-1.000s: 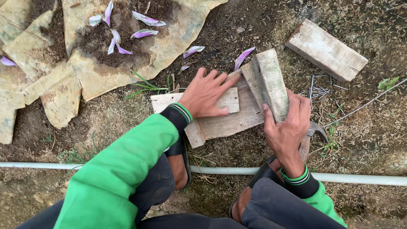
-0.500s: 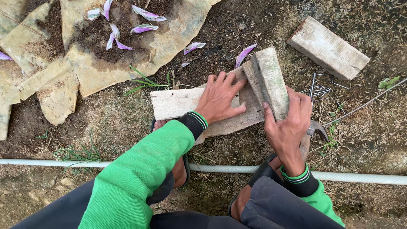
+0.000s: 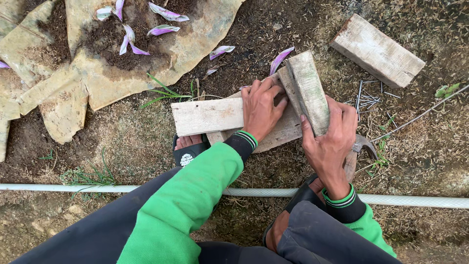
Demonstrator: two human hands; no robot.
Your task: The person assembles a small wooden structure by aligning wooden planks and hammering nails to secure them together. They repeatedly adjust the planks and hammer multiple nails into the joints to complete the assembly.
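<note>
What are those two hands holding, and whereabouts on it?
The right hand grips the near end of the upright wooden block, fingers around its sides. The left hand presses flat on the wooden plank, near its right end.

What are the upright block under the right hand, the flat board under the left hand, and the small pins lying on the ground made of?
Upright block: rough unpainted wood, grey-weathered, with greenish staining and visible grain.
Flat board: pale bare wood, dry and worn at the edges.
Pins: thin, grey and straight, probably steel nails; too small to be sure.
Right hand grips the block; left hand presses on the board.
</note>
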